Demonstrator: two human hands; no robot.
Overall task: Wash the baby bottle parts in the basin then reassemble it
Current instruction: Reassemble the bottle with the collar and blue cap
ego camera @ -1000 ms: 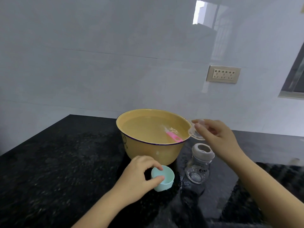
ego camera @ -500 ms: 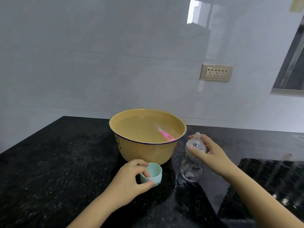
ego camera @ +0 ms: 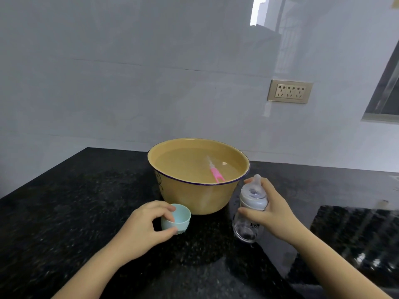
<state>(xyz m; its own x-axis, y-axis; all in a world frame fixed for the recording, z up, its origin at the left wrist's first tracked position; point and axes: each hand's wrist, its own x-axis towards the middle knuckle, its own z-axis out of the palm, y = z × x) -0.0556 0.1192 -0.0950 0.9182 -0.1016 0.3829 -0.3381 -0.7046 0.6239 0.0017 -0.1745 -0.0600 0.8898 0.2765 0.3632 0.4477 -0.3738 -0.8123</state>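
Head view: the nipple [ego camera: 257, 182], held up near the basin [ego camera: 190, 199] rim a second ago, now sits on the bottle [ego camera: 248, 230], which stands just right of the basin. The right hand [ego camera: 275, 211] grips the bottle's collar [ego camera: 253, 202]. The left hand [ego camera: 144, 225] still pinches the blue cap [ego camera: 180, 219] in front of the basin; capping likely remains.

Black speckled stone countertop [ego camera: 64, 212], kinda wet-looking near the middle. There's a glossier flat black panel [ego camera: 356, 238] set into it on the right, can't tell if it's a cooktop. Behind is a wall [ego camera: 129, 83] of big shiny pale grey tiles with a brass-coloured triple power outlet [ego camera: 289, 91] on it. A dark window frame [ego camera: 386, 93] sits at the far right edge, and a bright reflection [ego camera: 265, 14] shows in the top tile.
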